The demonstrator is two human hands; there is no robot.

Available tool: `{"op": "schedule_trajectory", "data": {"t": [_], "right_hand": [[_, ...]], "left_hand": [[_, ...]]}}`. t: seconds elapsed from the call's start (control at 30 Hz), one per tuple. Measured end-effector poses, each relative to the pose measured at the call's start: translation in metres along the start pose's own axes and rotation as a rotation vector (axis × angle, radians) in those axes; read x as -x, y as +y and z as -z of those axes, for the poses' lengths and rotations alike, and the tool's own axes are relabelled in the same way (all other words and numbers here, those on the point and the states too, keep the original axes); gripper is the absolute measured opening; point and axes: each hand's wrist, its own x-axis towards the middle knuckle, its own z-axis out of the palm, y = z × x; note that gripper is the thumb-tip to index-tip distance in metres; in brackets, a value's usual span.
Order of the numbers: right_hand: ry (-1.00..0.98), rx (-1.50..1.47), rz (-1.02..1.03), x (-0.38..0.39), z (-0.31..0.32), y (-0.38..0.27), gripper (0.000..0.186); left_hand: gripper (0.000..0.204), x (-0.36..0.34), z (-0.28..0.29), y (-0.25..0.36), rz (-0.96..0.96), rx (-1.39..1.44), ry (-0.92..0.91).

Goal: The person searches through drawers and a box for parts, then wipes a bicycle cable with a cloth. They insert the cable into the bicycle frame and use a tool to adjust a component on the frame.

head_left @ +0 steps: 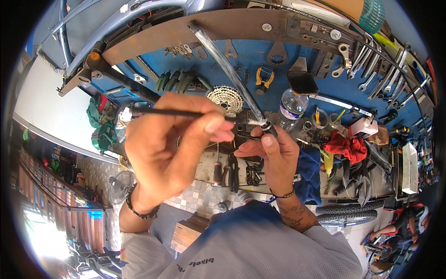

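My left hand is closed, pinching a thin, dark-handled brush between thumb and fingers. The brush's pale tip reaches the lower end of a long, shiny metal rod and appears to touch it; contact is hard to make out. That rod slants up and to the left, with a dark threaded upper end and a black collar at the bottom. Around the collar, my right hand grips with thumb and fingers. Behind my hands, a bicycle cassette hangs near the blue tool board.
On the bench lie a screwdriver, pliers, a red cloth and a blue cloth. A water bottle stands behind my right hand. Spanners hang at right. Bicycle tyres lie below the bench.
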Motion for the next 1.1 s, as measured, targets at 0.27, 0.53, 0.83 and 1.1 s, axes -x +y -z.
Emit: {"op": "schedule_trajectory", "data": {"t": [0.27, 0.53, 0.83, 1.1], "right_hand": [[-0.001, 0.0, 0.015, -0.002, 0.0, 0.001, 0.039], [-0.018, -0.025, 0.007, -0.002, -0.003, 0.0, 0.038], [-0.013, -0.017, 0.004, -0.001, -0.001, 0.002, 0.037], [-0.013, 0.009, 0.03, 0.0, 0.001, -0.001, 0.036]], "left_hand": [[0.014, -0.031, 0.025, -0.016, -0.118, 0.168, 0.207], [0.014, -0.018, 0.018, -0.006, -0.661, -0.549, 0.118], [0.008, -0.006, -0.006, 0.003, -0.111, 0.091, 0.134], [0.017, -0.045, 0.03, -0.005, -0.267, -0.264, 0.387]]}}
